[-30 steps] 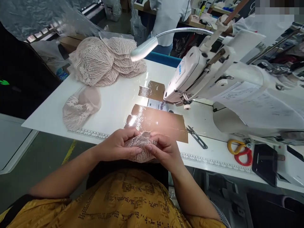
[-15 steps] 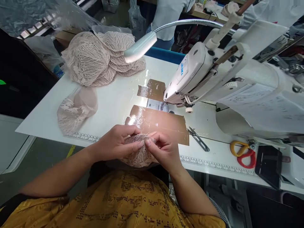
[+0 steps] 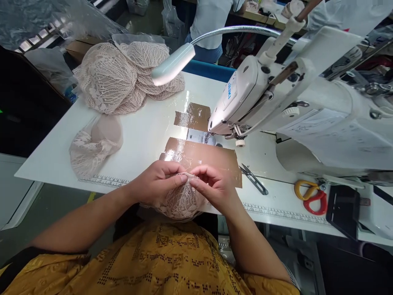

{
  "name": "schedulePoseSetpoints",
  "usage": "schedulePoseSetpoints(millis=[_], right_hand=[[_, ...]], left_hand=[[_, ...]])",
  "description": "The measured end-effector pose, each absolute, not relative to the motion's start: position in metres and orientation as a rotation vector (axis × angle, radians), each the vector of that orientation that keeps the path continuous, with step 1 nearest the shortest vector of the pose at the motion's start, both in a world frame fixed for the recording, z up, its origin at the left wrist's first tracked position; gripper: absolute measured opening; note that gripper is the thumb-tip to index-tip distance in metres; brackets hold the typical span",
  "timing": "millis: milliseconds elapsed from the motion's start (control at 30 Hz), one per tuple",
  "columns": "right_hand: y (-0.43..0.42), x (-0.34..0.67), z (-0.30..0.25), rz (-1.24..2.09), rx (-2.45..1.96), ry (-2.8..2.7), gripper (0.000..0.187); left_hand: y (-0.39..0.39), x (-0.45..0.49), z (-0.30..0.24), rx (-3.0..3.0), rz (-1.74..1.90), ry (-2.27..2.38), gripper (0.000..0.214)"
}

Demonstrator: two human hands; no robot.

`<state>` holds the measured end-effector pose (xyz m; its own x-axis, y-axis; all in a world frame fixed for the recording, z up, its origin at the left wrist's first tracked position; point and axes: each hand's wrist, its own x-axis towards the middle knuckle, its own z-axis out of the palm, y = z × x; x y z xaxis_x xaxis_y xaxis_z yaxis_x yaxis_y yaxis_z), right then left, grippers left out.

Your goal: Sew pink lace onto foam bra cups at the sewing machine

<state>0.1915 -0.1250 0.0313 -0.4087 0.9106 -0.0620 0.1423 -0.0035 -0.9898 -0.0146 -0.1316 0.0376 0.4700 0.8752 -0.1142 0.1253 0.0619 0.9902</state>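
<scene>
A beige lace bra cup (image 3: 184, 200) hangs at the table's front edge, its top edge pinched between my two hands. My left hand (image 3: 159, 180) is closed on that edge with thumb and forefinger. Close beside it, my right hand (image 3: 213, 186) grips the same edge, fingers curled. The cup's lower part rests near my lap. Just beyond my hands lies brown tape-covered sheeting (image 3: 202, 157) in front of the sewing machine (image 3: 238, 96). Another lace piece with a smooth beige cup (image 3: 96, 143) lies to the left.
A pile of lace cups (image 3: 107, 80) sits at the back left under a lamp (image 3: 173, 65). To the right are thread snips (image 3: 254, 179), red-and-yellow scissors (image 3: 311, 196) and a dark phone-like device (image 3: 343, 211). A measuring tape (image 3: 282, 213) runs along the front edge. A person (image 3: 208, 24) is beyond.
Both hands have shifted slightly along the lace edge, and the cup now hangs with its patterned face more spread toward me. The whole view has moved a little.
</scene>
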Motion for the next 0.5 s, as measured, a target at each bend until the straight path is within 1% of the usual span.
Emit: schedulePoseSetpoints(millis=[67,133,233,367,500], right_hand=[[-0.125,0.189,0.035,1.458,-1.140,-1.671,0.022],[-0.125,0.188,0.038,1.511,-1.129,-1.628,0.026],[-0.123,0.191,0.040,1.650,-1.091,-1.519,0.029],[-0.121,0.193,0.040,1.764,-1.052,-1.441,0.032],[-0.117,0.189,0.033,1.825,-1.023,-1.367,0.030]], left_hand=[[-0.132,-0.012,0.038,1.435,0.720,0.941,0.032],[-0.131,-0.012,0.038,1.416,0.718,0.911,0.033],[-0.131,-0.013,0.039,1.385,0.711,0.835,0.025],[-0.130,-0.011,0.039,1.328,0.732,0.800,0.020],[-0.131,0.001,0.032,1.080,0.797,0.837,0.024]])
